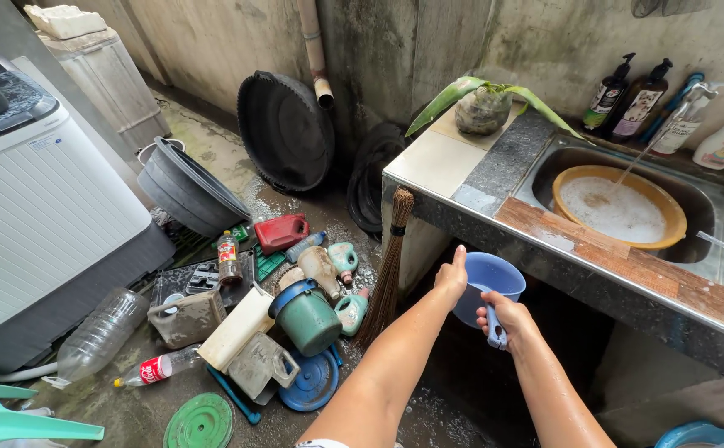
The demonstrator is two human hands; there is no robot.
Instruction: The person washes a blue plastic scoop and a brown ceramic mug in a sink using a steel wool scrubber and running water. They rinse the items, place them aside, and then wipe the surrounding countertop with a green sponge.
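Note:
My right hand (507,319) grips the handle of a blue plastic dipper (488,282), holding it just below the front edge of the tiled sink counter (544,241). Against the dipper's left rim rests my left hand (451,278), thumb up, fingers curled on the bowl. Both forearms are wet. An orange basin (615,207) of soapy water sits in the steel sink (702,211) above and to the right.
A broom (387,274) leans on the counter's corner. The wet floor at left holds a green jug (308,319), bottles, lids, a red container (281,232) and black tubs (192,191). A washing machine (38,216) stands at far left. Soap bottles (640,104) line the wall.

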